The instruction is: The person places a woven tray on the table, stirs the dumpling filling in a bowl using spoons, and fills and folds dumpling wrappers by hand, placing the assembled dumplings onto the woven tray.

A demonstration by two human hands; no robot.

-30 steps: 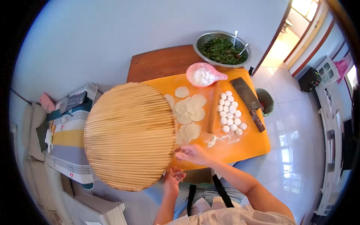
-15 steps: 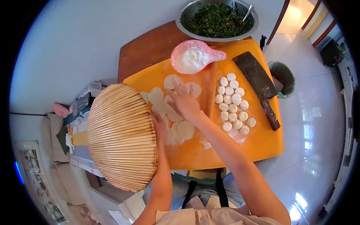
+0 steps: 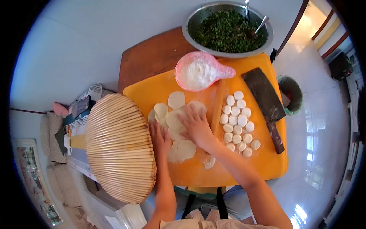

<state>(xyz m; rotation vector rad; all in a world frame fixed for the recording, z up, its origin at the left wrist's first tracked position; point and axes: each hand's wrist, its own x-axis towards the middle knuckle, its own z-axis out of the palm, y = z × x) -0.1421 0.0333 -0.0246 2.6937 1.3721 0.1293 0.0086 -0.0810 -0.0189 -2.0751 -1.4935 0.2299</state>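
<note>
Several flat round dough wrappers lie overlapping on the floured orange board. My right hand rests on the wrappers with its fingers spread. Beside the straw tray, my left hand lies with fingers stretched out at the left edge of the wrappers. The round, ribbed tray stands tilted against the board's left side. To the right of my right hand sit small dough pieces in loose rows. A wooden rod, seemingly a rolling pin, lies between them and the wrappers.
A pink scoop of white flour stands at the back. Behind it is a metal bowl of chopped green filling with two utensil handles. A cleaver lies at the board's right; a lined bin stands on the floor beyond.
My right hand has drawn back toward me from the far wrappers, onto the middle ones. My left hand's fingers now reach further onto the wrappers. The head view has shifted slightly.
</note>
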